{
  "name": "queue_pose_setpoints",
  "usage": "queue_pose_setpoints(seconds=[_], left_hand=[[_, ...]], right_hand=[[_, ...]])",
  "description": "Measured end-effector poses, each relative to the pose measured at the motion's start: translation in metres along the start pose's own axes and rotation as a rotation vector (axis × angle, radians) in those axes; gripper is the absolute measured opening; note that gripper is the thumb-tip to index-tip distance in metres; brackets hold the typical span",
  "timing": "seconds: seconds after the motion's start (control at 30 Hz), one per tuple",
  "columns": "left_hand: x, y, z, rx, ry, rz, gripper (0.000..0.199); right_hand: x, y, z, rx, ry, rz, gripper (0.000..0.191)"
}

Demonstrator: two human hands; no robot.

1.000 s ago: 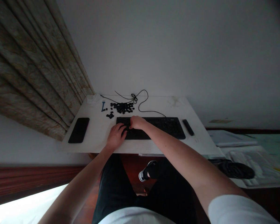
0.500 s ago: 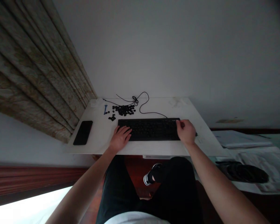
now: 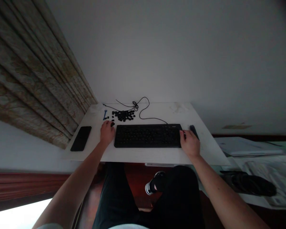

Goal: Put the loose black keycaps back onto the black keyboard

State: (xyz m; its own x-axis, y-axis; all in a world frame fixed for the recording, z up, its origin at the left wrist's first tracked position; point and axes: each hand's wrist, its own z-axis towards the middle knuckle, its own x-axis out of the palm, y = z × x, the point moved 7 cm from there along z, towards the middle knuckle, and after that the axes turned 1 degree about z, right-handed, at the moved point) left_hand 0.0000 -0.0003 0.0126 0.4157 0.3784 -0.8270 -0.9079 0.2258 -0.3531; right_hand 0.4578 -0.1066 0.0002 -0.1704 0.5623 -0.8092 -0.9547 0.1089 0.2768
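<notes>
A black keyboard [image 3: 147, 136] lies flat on the white table, most of its keys in place as far as the dim light shows. My left hand [image 3: 106, 133] is off its left end, fingers bent, with a small black keycap [image 3: 112, 124] between thumb and fingertips. At the keyboard's right end my right hand [image 3: 190, 143] is closed around the edge, thumb on top; a dark gap shows between thumb and fingers. Behind the keyboard is a heap of loose black keycaps [image 3: 124, 115]. A small blue tool [image 3: 105, 114] lies left of the heap.
A black phone [image 3: 81, 138] lies at the table's left. A thin black cable [image 3: 146, 107] loops behind the keyboard. Beyond my right hand rests a dark elongated object [image 3: 193, 129]. Curtains [image 3: 38, 70] hang at left; papers [image 3: 248, 147] and a black bag-like item [image 3: 255, 183] sit at right.
My left hand has left the keyboard's keys and moved left and away from me to the loose keycaps. My right hand stays at the keyboard's right end. The view has shifted slightly.
</notes>
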Motion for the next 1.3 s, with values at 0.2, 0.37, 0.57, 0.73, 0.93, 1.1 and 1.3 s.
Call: queue_pose_setpoints(seconds=[0.2,0.37,0.57,0.73,0.93,1.1,1.3], left_hand=[[0.016,0.025,0.016,0.028,0.198,0.076,0.029],[0.013,0.020,0.018,0.115,0.231,0.192,0.026],[0.005,0.011,0.020,0.129,0.202,0.156,0.020],[0.000,0.011,0.021,-0.237,0.026,-0.377,0.023],[0.011,-0.044,-0.005,-0.500,0.204,-1.288,0.027],[0.005,-0.094,-0.032,-0.683,0.311,-1.733,0.019],[0.003,-0.124,-0.052,-0.762,0.358,-1.881,0.021]], right_hand=[[-0.003,0.003,0.000,-0.053,-0.005,0.015,0.043],[-0.005,0.004,0.000,-0.051,-0.020,0.036,0.041],[-0.007,0.006,0.000,-0.046,-0.012,0.037,0.042],[-0.008,0.008,0.001,-0.051,-0.003,0.029,0.042],[-0.010,0.008,-0.001,-0.059,-0.030,0.018,0.040],[-0.010,0.008,-0.003,-0.072,-0.062,0.045,0.040],[-0.015,0.006,-0.002,-0.051,-0.092,0.130,0.036]])
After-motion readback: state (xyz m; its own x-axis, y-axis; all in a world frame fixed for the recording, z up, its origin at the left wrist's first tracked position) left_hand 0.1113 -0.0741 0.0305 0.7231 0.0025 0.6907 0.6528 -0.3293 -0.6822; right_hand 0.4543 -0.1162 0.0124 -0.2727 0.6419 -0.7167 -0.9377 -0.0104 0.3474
